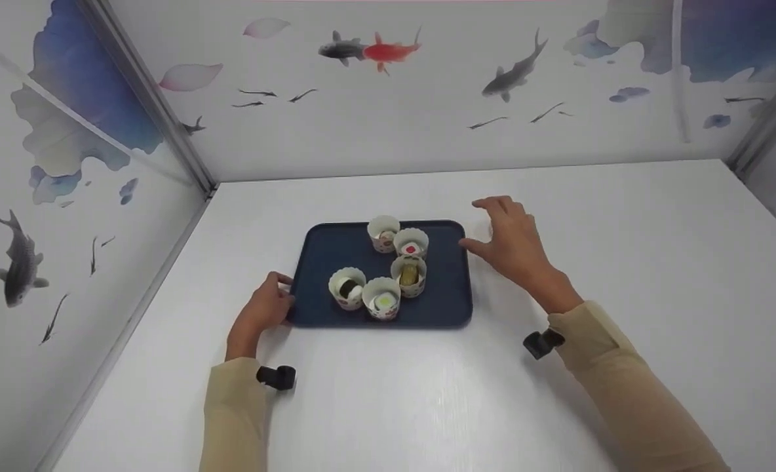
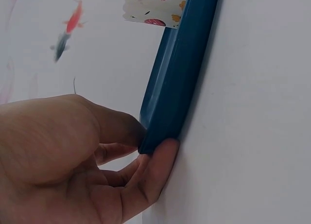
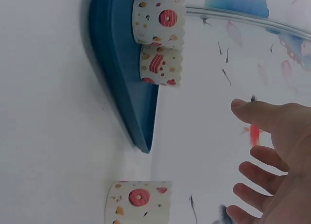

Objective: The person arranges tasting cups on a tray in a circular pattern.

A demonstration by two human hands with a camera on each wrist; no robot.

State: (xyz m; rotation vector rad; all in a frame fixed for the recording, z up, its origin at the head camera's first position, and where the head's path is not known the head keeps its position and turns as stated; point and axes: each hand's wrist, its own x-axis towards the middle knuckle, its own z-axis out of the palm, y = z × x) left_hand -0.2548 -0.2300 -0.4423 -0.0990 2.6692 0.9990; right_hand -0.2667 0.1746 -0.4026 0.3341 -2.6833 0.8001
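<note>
tray (image 1: 335, 252) pinched at one edge by the left hand (image 1: 267, 308), right hand (image 1: 514, 246) spread and holding nothing, could tilt under lopsided lifting and topple its paper cups (image 1: 379, 311).

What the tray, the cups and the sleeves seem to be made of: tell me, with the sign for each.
The tray: probably molded plastic, dark blue, smooth with a slight sheen; its one-piece raised rim suggests it. The cups: likely stiff paper, matte-looking and printed, with thin scalloped edges. The sleeves: tan cloth, matte, softly creased; fiber unclear.
</note>
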